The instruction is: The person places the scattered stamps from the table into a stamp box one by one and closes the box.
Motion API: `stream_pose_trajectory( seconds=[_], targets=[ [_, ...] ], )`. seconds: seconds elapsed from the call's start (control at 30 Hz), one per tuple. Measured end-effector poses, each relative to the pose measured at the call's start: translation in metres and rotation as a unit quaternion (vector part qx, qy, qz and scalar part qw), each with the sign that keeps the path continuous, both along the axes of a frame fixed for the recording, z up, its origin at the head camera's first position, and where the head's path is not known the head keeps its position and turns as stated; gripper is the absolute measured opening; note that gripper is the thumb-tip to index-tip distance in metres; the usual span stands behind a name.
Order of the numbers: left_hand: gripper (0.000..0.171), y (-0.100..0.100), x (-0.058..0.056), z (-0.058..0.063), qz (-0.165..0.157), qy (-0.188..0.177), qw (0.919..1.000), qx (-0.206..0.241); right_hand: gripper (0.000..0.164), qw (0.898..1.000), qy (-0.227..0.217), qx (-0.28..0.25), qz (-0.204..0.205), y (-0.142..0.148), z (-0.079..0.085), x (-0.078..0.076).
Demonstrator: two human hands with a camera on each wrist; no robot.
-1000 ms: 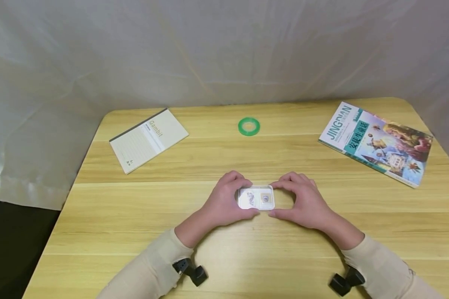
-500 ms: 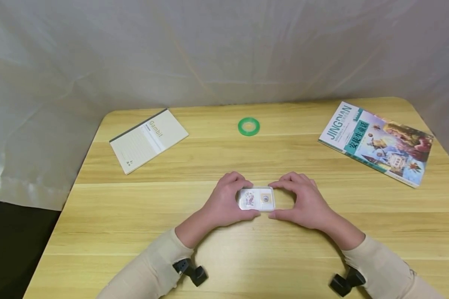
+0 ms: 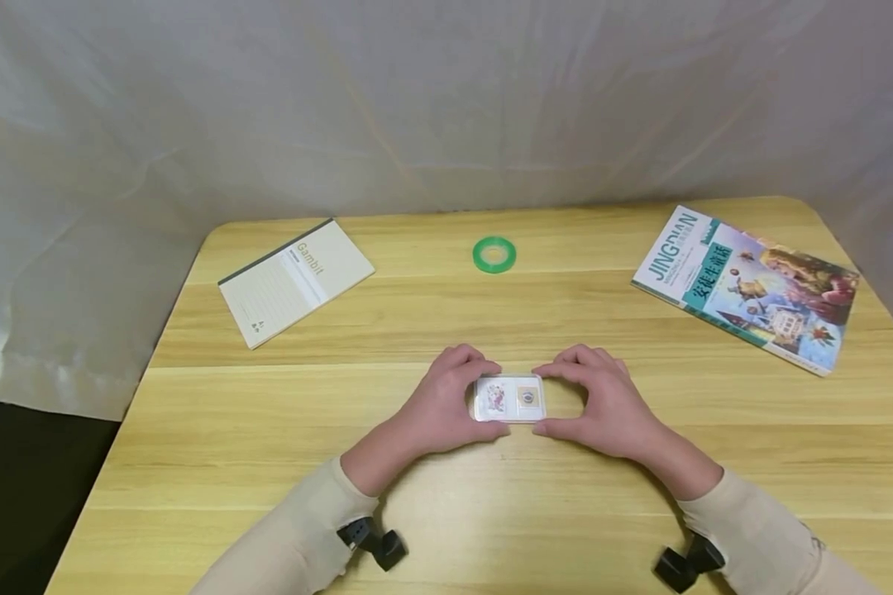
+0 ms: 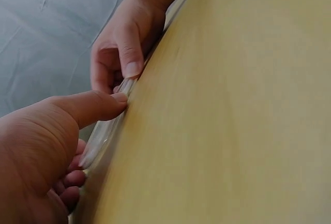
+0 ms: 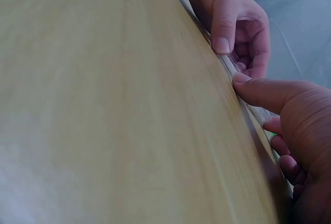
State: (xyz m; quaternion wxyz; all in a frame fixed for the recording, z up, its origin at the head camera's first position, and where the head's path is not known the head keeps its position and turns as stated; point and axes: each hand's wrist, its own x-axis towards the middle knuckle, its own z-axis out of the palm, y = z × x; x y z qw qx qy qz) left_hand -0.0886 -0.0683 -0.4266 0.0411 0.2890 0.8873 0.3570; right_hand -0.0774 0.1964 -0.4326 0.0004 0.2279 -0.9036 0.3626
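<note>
A small clear plastic case (image 3: pixel 511 413) with rounded corners lies low over the table, long side running left to right. Inside show a pink-and-white printed picture (image 3: pixel 495 397) on the left and a tan square with a dark mark (image 3: pixel 527 397) on the right. My left hand (image 3: pixel 450 405) grips the case's left end, thumb on the near edge and fingers on the far edge. At the other end, my right hand (image 3: pixel 603 401) pinches the right corners the same way. Both wrist views show the thumbs along its near edge, where the case (image 4: pixel 103 133) appears edge-on.
On the wooden table (image 3: pixel 268 463), a beige notebook (image 3: pixel 298 283) lies back left. A green tape roll (image 3: pixel 494 254) sits at the back middle. An illustrated book (image 3: pixel 747 289) lies at the right. A grey cloth (image 3: pixel 446 107) hangs behind the table.
The glare on the case has faded, so its picture shows more clearly. My left thumb has shifted slightly left along the near edge. Both hands stay at the case's ends.
</note>
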Motion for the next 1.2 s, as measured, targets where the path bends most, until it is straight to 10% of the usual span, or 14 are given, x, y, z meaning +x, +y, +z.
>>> stream_pose_trajectory(
  seconds=[1.2],
  targets=[
    [0.056,-0.016,-0.001,0.006,-0.020,-0.013,0.9997,0.004,0.056,1.000,0.001,-0.007,0.008,-0.001,0.004,0.002]
  ],
)
